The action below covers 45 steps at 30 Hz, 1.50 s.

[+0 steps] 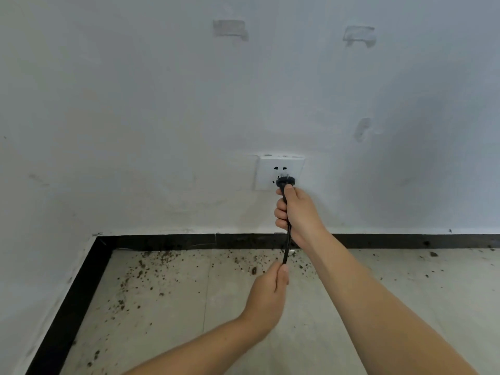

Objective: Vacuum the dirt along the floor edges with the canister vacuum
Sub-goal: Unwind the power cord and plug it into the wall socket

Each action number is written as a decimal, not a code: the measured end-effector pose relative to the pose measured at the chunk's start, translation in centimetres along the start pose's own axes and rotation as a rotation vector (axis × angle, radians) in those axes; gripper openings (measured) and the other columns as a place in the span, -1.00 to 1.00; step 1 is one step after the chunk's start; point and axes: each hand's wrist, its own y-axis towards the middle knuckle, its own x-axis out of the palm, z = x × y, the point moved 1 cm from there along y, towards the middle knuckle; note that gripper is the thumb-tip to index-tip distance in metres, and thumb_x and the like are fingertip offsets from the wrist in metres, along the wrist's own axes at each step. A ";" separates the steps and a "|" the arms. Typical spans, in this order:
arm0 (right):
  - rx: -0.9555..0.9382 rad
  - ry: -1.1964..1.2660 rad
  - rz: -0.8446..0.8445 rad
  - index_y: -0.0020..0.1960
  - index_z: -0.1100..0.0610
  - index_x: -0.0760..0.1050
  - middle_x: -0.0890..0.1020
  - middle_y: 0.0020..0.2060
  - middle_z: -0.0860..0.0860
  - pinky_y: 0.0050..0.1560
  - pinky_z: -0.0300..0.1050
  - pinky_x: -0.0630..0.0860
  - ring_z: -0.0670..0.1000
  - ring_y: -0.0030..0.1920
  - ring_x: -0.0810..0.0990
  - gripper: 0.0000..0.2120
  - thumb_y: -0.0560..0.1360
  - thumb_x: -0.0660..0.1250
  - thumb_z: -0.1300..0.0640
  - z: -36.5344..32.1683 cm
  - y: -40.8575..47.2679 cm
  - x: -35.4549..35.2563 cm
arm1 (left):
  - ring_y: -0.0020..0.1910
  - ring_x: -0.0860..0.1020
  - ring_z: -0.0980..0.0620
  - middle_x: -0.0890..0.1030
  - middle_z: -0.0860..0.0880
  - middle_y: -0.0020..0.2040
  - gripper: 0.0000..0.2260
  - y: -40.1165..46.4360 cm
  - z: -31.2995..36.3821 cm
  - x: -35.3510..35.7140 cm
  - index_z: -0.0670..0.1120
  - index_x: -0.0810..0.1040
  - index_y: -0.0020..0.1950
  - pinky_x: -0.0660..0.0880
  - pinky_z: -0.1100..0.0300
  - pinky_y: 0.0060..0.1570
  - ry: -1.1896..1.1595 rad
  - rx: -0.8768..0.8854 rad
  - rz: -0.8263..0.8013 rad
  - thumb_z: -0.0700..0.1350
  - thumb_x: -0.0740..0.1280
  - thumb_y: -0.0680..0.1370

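A black power plug (285,181) is held at the lower holes of a white wall socket (278,172), its metal pins partly showing. My right hand (297,212) grips the plug's neck just below the socket. The black cord (287,244) runs down from it to my left hand (270,290), which pinches the cord lower down. Brown dirt crumbs (151,269) lie scattered on the floor along the black skirting board (167,241). The canister vacuum is out of view.
A white wall fills the upper view, with tape marks (230,28) high up. The room's corner is at the left, where the skirting (73,301) turns toward me. Beige floor tiles (405,293) stretch to the right with a few crumbs.
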 end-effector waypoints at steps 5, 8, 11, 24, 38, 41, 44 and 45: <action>-0.064 -0.047 -0.051 0.00 0.16 0.36 0.23 -0.49 -0.05 -0.57 -0.28 0.11 -0.12 -0.55 0.16 -0.78 0.70 0.03 0.07 1.0 0.7 -0.8 | -0.35 0.28 0.12 0.31 0.06 -0.35 -0.70 0.9 -1.0 0.4 -0.04 0.30 -0.24 0.25 0.17 -0.26 -0.008 0.001 0.002 -0.02 0.05 0.68; -0.085 -0.083 -0.076 0.00 0.16 0.36 0.23 -0.51 -0.08 -0.59 -0.29 0.10 -0.14 -0.57 0.15 -0.77 0.70 0.02 0.06 0.8 0.6 -0.8 | -0.34 0.29 0.11 0.31 0.06 -0.35 -0.70 0.9 -0.9 0.5 -0.03 0.30 -0.24 0.26 0.15 -0.25 -0.023 -0.001 0.001 -0.02 0.05 0.68; -0.093 -0.098 -0.095 -0.01 0.15 0.36 0.23 -0.52 -0.09 -0.59 -0.29 0.09 -0.13 -0.56 0.14 -0.76 0.70 0.02 0.06 0.7 0.5 -0.6 | -0.33 0.29 0.10 0.31 0.06 -0.35 -0.70 0.8 -0.5 0.9 -0.03 0.30 -0.24 0.26 0.14 -0.24 -0.046 -0.010 0.005 -0.03 0.05 0.68; -0.005 0.077 -0.045 -0.05 0.19 0.42 0.19 -0.60 -0.12 -0.62 -0.30 0.08 -0.14 -0.61 0.11 -0.72 0.70 0.03 0.07 -0.6 0.3 0.7 | -0.37 0.25 0.13 0.29 0.10 -0.38 -0.70 1.4 -0.2 1.3 -0.06 0.31 -0.24 0.24 0.12 -0.29 -0.178 0.018 0.061 -0.04 0.06 0.68; 0.094 0.139 -0.073 -0.18 0.22 0.39 0.24 -0.57 -0.08 -0.65 -0.33 0.06 -0.16 -0.63 0.14 -0.69 0.68 0.05 0.15 -2.8 1.9 1.3 | -0.38 0.24 0.16 0.29 0.17 -0.41 -0.70 2.8 -0.1 -0.1 -0.03 0.30 -0.25 0.24 0.09 -0.29 -0.181 0.119 0.103 -0.02 0.05 0.67; 0.129 0.204 -0.065 -0.20 0.23 0.39 0.24 -0.56 -0.06 -0.66 -0.35 0.06 -0.17 -0.65 0.15 -0.68 0.68 0.05 0.16 -3.2 1.7 1.3 | -0.35 0.25 0.11 0.29 0.17 -0.40 -0.70 3.0 0.5 0.5 -0.04 0.31 -0.24 0.25 0.05 -0.27 -0.182 0.097 0.133 0.01 0.06 0.66; 0.185 0.200 -0.127 -0.19 0.22 0.41 0.27 -0.54 -0.06 -0.66 -0.35 0.16 -0.15 -0.65 0.21 -0.64 0.69 0.04 0.09 -3.8 1.1 1.2 | -0.31 0.27 0.01 0.29 0.15 -0.37 -0.66 1.7 1.3 1.3 -0.17 0.38 -0.11 0.32 -0.06 -0.26 -0.137 0.051 0.140 0.07 0.06 0.64; 0.189 0.181 -0.138 -0.18 0.22 0.42 0.30 -0.51 -0.05 -0.65 -0.34 0.20 -0.14 -0.63 0.25 -0.63 0.69 0.03 0.08 -3.9 1.0 1.0 | -0.32 0.27 0.00 0.29 0.10 -0.36 -0.66 1.3 1.4 1.4 -0.21 0.38 -0.08 0.35 -0.11 -0.28 -0.105 0.046 0.120 0.05 0.05 0.66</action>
